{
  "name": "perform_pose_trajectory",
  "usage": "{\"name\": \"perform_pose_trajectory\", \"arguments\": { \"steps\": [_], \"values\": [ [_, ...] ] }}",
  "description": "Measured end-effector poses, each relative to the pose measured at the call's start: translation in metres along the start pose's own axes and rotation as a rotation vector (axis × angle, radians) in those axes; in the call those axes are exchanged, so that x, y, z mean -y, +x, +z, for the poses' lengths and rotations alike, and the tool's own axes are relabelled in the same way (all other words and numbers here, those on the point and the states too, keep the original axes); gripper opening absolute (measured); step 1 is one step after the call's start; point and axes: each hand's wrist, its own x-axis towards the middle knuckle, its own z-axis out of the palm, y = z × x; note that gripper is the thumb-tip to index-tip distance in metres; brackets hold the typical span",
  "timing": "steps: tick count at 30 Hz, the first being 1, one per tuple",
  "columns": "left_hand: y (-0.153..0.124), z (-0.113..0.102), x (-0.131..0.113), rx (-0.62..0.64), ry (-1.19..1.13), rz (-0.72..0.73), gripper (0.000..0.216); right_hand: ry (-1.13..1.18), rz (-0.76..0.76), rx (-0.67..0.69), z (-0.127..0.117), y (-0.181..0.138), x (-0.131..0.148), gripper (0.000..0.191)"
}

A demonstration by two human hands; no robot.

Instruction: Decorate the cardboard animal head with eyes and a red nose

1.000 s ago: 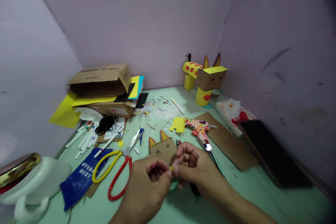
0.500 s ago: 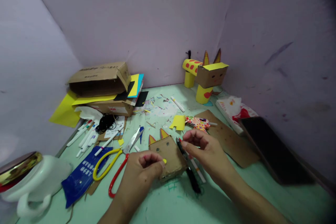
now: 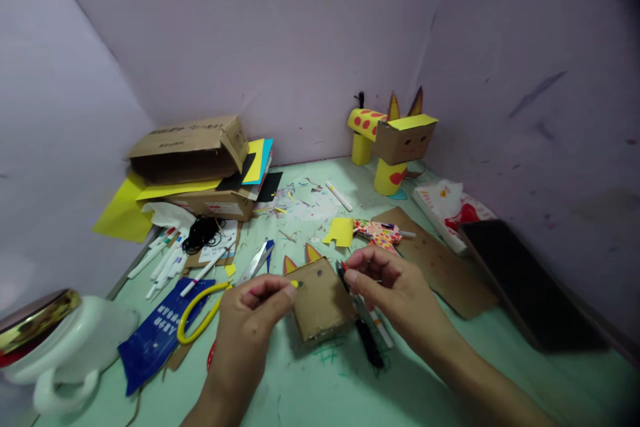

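left hand [image 3: 250, 317] and right hand [image 3: 390, 287] hover apart above a green tabletop [image 3: 300, 390]; the left clamps a small yellow piece [image 3: 295, 284] between thumb and finger near the upper left of an eared cardboard box [image 3: 324, 303], while the right curls beside a black pen [image 3: 369, 345], its hold impossible to tell.

left hand [image 3: 245, 320] bare, dark spot [image 3: 255, 329] | right hand [image 3: 393, 285], forearm [image 3: 473, 363] bare
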Motion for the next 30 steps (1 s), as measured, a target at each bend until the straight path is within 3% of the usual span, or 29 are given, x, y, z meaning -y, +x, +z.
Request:
{"name": "perform_pose_trajectory", "arguments": {
  "steps": [6, 15, 23, 30],
  "values": [
    [-0.013, 0.016, 0.014, 0.072, -0.184, -0.008, 0.016, 0.240, 0.066, 0.237, 0.014, -0.013, -0.003, 0.022],
    [-0.017, 0.022, 0.010, 0.112, -0.202, -0.020, 0.009, 0.187, 0.059, 0.136, 0.016, -0.018, -0.004, 0.014],
    [-0.018, 0.018, 0.007, 0.156, -0.044, 0.041, 0.009, 0.042, -0.087, 0.227, 0.013, -0.020, -0.003, 0.011],
    [-0.017, 0.010, -0.004, 0.171, 0.212, 0.212, 0.012, -0.058, -0.081, 0.305, 0.008, -0.016, 0.000, 0.014]
  ]
}}
